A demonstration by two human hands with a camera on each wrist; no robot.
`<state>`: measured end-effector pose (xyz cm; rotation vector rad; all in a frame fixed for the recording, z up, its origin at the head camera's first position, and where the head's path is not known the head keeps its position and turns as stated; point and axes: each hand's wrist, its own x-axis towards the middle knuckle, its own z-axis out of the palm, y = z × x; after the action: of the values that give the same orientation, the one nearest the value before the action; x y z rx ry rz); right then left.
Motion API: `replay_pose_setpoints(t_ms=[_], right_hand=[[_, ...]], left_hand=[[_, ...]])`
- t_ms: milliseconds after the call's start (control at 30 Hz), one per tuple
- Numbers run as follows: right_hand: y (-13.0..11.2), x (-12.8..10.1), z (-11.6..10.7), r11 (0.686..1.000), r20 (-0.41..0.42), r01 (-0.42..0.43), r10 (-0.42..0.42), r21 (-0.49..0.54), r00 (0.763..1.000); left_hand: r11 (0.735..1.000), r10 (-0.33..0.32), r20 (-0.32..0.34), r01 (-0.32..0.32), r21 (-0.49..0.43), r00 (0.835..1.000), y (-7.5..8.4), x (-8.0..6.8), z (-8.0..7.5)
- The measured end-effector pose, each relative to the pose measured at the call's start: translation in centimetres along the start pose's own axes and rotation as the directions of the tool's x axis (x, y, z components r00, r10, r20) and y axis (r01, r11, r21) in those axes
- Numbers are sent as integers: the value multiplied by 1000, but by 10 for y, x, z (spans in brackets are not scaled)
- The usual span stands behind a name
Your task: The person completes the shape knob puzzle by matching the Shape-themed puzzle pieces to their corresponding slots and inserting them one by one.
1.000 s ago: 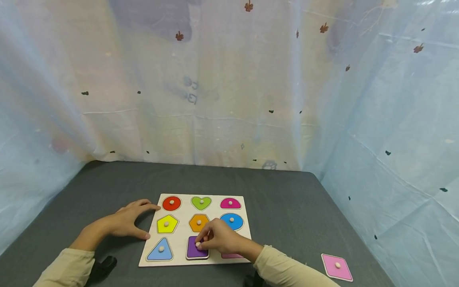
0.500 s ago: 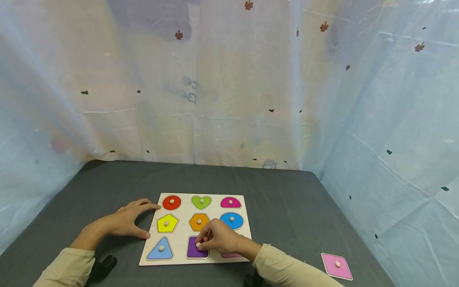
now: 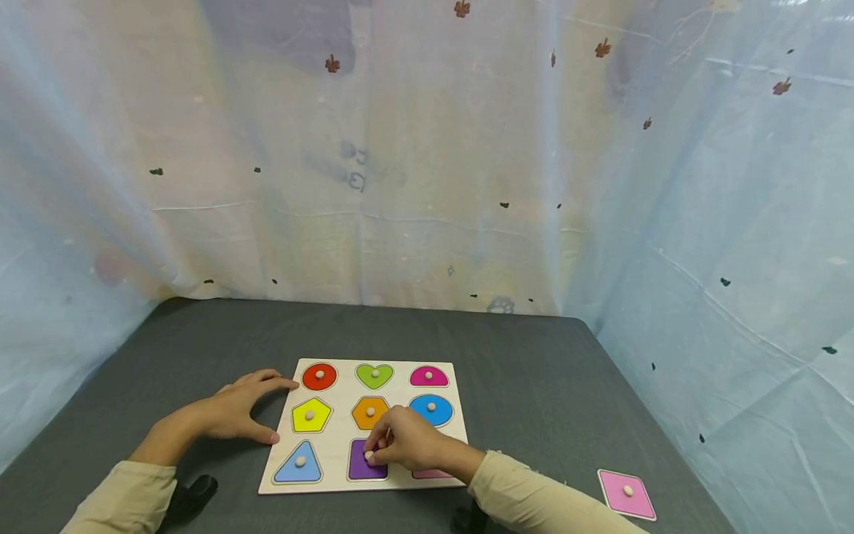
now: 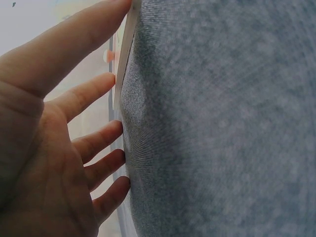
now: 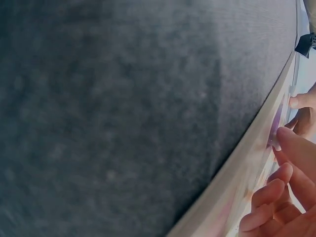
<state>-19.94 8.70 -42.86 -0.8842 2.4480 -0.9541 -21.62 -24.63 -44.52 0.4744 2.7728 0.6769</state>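
Hands work at a wooden puzzle board [image 3: 347,482] on a dark grey surface [image 3: 534,386]. Right hand [image 3: 410,441] pinches the peg of the purple piece [image 3: 363,466], bottom-middle of the board. Left hand [image 3: 233,411], fingers spread wide, braces the board's left edge. Risk: lifted crookedly, the piece could jam in its recess. A pink diamond piece [image 3: 626,494] lies well right of the board.

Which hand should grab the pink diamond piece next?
Probably the right hand. The pink diamond lies loose on the table's right side, nearer that arm. The left hand rests at the board's left edge, farthest away, steadying it.
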Motion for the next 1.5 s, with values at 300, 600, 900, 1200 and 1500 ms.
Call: replay_pose_setpoints(t_ms=[300, 600, 900, 1200, 1500], right_hand=[[1, 0, -2, 999, 39, 5, -7, 52, 999], [6, -1, -4, 993, 71, 60, -68, 106, 995], [4, -7, -14, 985, 49, 69, -77, 160, 996], [7, -14, -24, 987, 24, 66, -70, 148, 997], [10, -23, -35, 986, -2, 82, -82, 148, 997]], left_hand=[[1000, 15, -1, -15, 15, 1000, 1, -1, -2], [1000, 25, -1, -25, 15, 1000, -1, -2, -1], [1000, 20, 1, -20, 14, 1000, -2, -1, -1], [1000, 4, 9, -4, 11, 1000, -2, -1, -1], [1000, 3, 5, -3, 20, 1000, 0, 0, -2]])
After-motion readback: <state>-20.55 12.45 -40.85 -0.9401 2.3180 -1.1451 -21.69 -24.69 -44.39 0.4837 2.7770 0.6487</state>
